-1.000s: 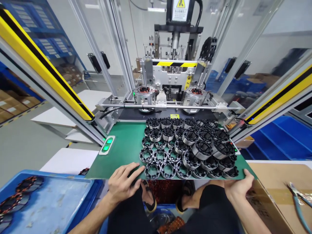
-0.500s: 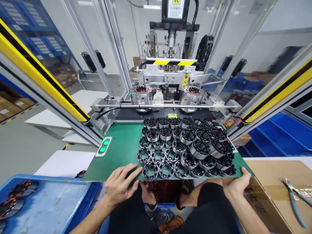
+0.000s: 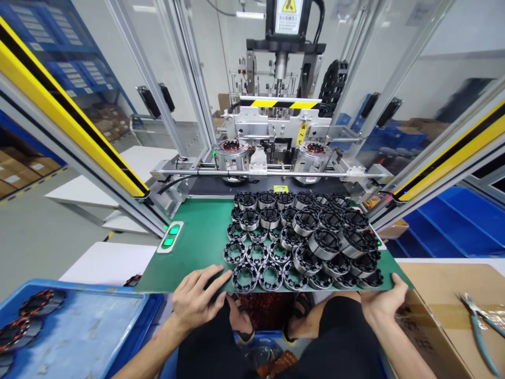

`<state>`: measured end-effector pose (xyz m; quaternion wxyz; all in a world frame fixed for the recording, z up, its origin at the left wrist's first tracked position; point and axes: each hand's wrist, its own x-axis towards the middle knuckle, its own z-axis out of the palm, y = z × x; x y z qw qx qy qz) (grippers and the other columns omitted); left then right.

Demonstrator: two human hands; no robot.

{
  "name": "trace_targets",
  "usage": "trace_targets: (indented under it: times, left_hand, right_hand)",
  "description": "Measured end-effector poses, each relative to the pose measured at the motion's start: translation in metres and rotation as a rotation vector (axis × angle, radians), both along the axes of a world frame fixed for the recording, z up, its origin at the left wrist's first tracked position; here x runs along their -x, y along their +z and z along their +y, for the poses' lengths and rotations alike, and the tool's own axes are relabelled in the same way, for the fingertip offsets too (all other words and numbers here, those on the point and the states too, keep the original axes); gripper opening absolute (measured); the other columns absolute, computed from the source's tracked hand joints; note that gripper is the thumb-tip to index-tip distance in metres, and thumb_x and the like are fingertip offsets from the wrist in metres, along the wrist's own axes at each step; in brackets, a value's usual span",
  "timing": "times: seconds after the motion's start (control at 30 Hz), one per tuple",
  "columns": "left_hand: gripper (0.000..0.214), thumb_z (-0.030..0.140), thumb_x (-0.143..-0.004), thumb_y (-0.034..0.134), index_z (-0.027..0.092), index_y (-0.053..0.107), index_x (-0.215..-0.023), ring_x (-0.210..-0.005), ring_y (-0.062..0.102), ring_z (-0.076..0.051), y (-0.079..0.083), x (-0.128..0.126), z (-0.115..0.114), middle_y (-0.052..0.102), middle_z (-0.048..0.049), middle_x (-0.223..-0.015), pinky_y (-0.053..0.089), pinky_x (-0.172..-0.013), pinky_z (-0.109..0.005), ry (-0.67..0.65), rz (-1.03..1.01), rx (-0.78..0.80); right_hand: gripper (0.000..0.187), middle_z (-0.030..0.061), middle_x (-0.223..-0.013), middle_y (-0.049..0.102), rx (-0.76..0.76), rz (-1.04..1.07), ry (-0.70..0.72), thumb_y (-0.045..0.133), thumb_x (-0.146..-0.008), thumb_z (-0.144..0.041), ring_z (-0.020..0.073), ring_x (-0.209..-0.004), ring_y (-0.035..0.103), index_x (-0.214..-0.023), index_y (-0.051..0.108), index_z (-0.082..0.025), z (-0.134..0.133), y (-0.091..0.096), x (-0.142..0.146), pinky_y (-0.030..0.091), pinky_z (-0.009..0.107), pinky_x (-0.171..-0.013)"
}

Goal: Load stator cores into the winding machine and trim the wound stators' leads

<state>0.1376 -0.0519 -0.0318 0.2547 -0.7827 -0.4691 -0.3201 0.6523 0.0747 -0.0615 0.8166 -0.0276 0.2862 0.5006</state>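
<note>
My left hand lies palm down at the front edge of the green tabletop, its fingers spread and holding nothing. Its index fingertip is close beside a ring-shaped stator core with black insulation and a metal rim. More such cores stand in rows, stacked higher toward the right, such as one upper core. At the tabletop's front right corner is my right hand, thumb on top and the other fingers partly hidden below the edge, gripping it.
Behind the tabletop, a machine holds two wound stators in metal fixtures. Yellow posts flank it. A blue tray with wound stators stands left. Pliers lie on a cardboard box at right. A panel glows green.
The camera view has shifted slightly, so the scene sits a little to the right. Both hands and the stator cores keep their places.
</note>
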Motion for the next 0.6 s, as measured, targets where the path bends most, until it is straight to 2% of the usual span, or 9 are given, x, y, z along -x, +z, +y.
trace_targets:
  times: [0.17,0.27,0.37,0.43,0.6]
  left_hand:
    - [0.031,0.029,-0.124,0.064,0.027,0.088,-0.144,-0.114,0.086,-0.025,-0.001,0.000,0.000,0.093,-0.0083,-0.128,0.063,-0.103,-0.037,-0.003,-0.001,0.003]
    - [0.031,0.029,-0.122,0.065,0.027,0.088,-0.144,-0.113,0.086,-0.025,-0.001,0.001,0.000,0.093,-0.0084,-0.128,0.063,-0.103,-0.037,-0.003,0.003,0.003]
    - [0.032,0.029,-0.120,0.067,0.027,0.088,-0.144,-0.112,0.086,-0.025,-0.001,0.001,0.000,0.093,-0.0082,-0.128,0.063,-0.102,-0.037,0.001,0.011,0.003]
    - [0.032,0.029,-0.121,0.066,0.027,0.087,-0.144,-0.113,0.086,-0.025,-0.001,0.002,0.000,0.093,-0.0088,-0.129,0.063,-0.102,-0.038,0.004,0.011,0.001]
    - [0.031,0.029,-0.120,0.067,0.027,0.087,-0.144,-0.112,0.086,-0.025,-0.002,0.001,0.000,0.094,-0.0083,-0.128,0.064,-0.100,-0.038,0.001,0.007,-0.001]
  right_hand:
    - [0.036,-0.0082,-0.077,0.082,-0.096,0.075,0.023,0.070,-0.099,-0.007,0.0253,-0.045,0.073,-0.121,0.093,-0.023,0.003,-0.008,-0.007,0.079,0.042,-0.063]
    - [0.035,-0.0088,-0.076,0.081,-0.006,-0.068,0.033,0.070,-0.099,-0.010,0.0258,-0.045,0.073,-0.121,0.092,-0.024,0.004,-0.009,-0.009,0.077,0.042,-0.055]
    - [0.037,-0.0091,-0.085,0.086,0.065,-0.146,0.035,0.067,-0.100,-0.008,0.0248,-0.047,0.075,-0.121,0.091,-0.027,0.001,-0.001,-0.003,0.077,0.045,-0.055]
    - [0.036,-0.0096,-0.087,0.087,0.064,-0.075,0.029,0.069,-0.101,-0.007,0.0252,-0.049,0.078,-0.120,0.091,-0.027,-0.002,0.007,0.003,0.079,0.047,-0.058]
    - [0.028,-0.0105,-0.083,0.085,0.027,0.347,0.009,0.084,-0.095,-0.009,0.0252,-0.054,0.081,-0.117,0.091,-0.025,-0.004,0.021,0.015,0.078,0.042,-0.063]
